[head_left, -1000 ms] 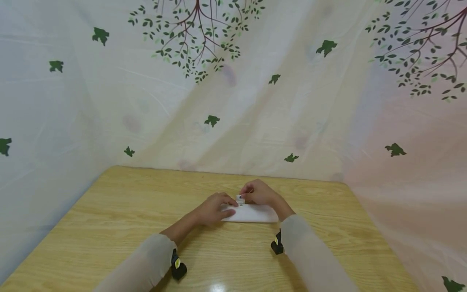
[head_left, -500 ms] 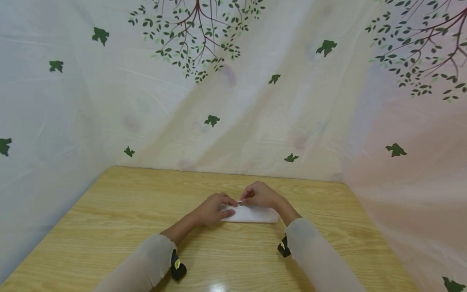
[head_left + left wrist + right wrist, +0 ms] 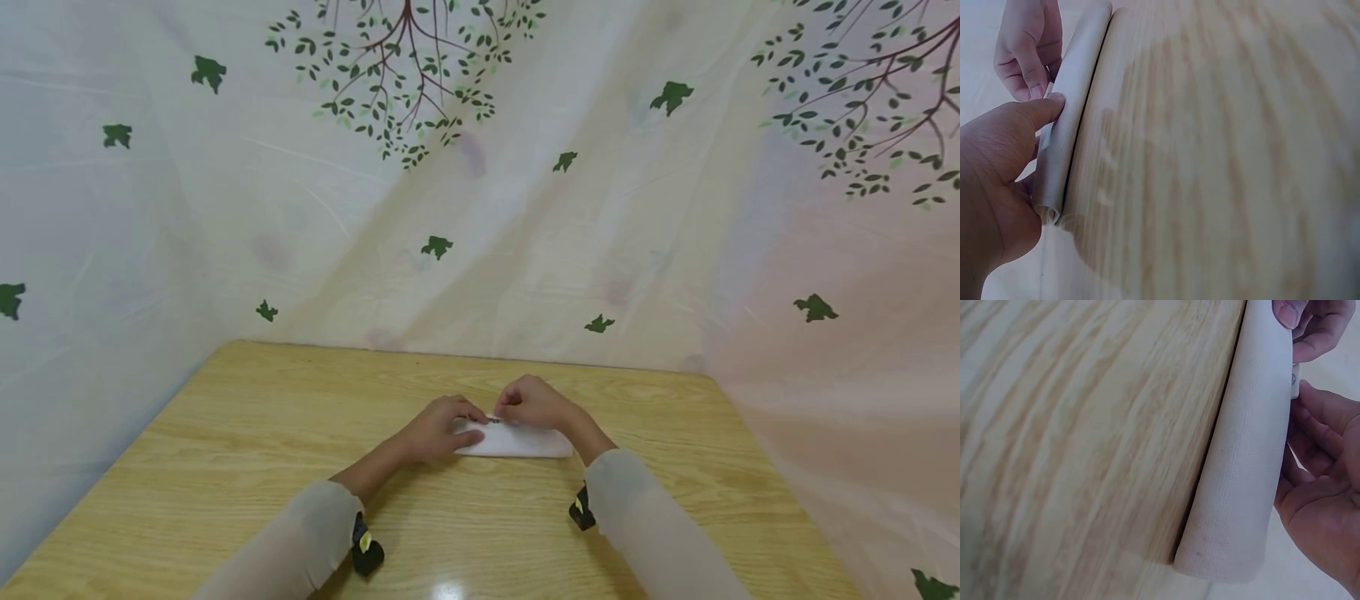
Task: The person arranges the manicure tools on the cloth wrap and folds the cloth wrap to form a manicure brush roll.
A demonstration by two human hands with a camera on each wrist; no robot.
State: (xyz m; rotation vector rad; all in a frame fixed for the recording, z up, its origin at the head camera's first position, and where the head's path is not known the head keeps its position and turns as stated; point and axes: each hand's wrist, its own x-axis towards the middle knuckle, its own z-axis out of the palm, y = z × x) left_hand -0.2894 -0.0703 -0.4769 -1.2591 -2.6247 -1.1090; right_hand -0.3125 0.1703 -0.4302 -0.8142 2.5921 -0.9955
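Note:
A white rolled cloth, finely ribbed in the right wrist view, lies crosswise on the wooden table. My left hand grips its left part, the thumb on top and the fingers at the far side; an open curled end of the roll shows in the left wrist view. Close to the left fingertips, my right hand pinches a small white tag at the roll's far edge. Most of the tag is hidden behind fingers and cloth.
The wooden table reaches back to a pale curtain printed with leaves and branches, which also hangs at both sides. A dark wrist device sits under each sleeve.
The tag, upright above the roll a second ago, now sits low against its far edge. My right hand has dropped slightly with it. The left hand and the roll stay in place.

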